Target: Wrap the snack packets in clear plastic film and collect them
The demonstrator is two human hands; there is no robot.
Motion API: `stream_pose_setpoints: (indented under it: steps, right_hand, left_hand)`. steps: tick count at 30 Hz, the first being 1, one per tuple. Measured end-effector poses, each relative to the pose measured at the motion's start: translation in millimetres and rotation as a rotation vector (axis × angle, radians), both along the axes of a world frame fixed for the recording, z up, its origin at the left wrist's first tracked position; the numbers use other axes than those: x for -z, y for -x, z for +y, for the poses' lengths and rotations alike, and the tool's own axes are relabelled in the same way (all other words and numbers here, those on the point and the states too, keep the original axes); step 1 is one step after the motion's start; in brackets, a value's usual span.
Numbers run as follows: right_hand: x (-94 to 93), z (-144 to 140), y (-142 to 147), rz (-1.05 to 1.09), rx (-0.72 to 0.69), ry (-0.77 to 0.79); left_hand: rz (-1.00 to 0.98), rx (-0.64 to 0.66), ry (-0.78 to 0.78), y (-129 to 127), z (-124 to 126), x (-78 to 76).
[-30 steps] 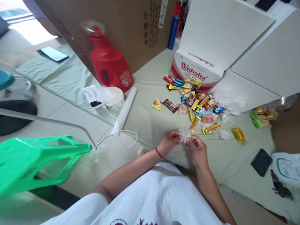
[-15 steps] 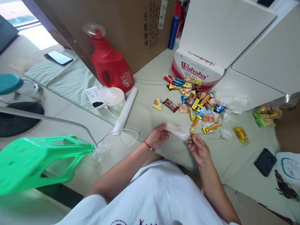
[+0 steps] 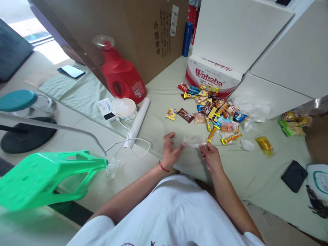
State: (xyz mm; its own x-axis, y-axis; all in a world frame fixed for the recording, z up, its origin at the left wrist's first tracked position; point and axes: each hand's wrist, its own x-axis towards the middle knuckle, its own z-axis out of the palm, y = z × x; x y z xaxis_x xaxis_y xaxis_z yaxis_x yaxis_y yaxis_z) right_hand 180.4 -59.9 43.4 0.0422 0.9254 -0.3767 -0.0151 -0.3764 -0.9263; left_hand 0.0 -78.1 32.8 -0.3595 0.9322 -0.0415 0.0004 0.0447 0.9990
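Observation:
A crumpled clear plastic bag stretches between my hands, low over the green cloth. My right hand pinches its right end between thumb and fingers. At the bag's left end, my left hand has its fingers apart, the thumb side close to the plastic; whether it touches is hard to tell. Just beyond the bag lies a heap of small wrapped snacks in yellow, brown, blue and red wrappers. A yellow packet and a brown packet lie left of the heap.
Behind the snacks stands a Wahaba-lettered carton. Left are a red jug, a paper tub, a white roll with a cable, and a green stool. Right lie clear plastic, a golden packet and a black wallet-like item.
My left hand has gone from pinching the bag's left end to spread fingers. My right hand has shifted slightly left, still pinching the bag. The view has shifted slightly.

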Motion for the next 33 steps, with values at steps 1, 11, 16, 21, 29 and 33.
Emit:
stream_pose_setpoints:
  steps: [1, 11, 16, 21, 29, 33]
  right_hand:
    - [-3.9, -0.3, 0.6, -0.018, -0.024, -0.016]
    - [-33.0, 31.6, -63.1, -0.111, -0.141, -0.099]
    - [-19.4, 18.0, -51.7, -0.13, 0.175, -0.191]
    - [-3.1, -16.3, -3.8, 0.013, 0.062, -0.009]
    - [0.1, -8.6, -22.2, 0.012, -0.008, -0.076]
    - [0.5, -10.0, -28.3, -0.231, 0.168, -0.176]
  left_hand:
    - [0.201, 0.021, -0.1, -0.8, -2.6, -1.6]
    - [-0.02, 0.141, 0.024, 1.2, 16.1, 2.5]
    - [-0.131, -0.015, 0.062, -12.2, 15.3, 4.8]
    - [-0.172, -0.022, 0.036, -23.3, 12.0, 9.7]
    - [-0.318, -0.034, 0.114, -22.8, 18.8, 18.4]
    - [-0.27, -0.015, 0.065, -26.5, 13.7, 17.1]
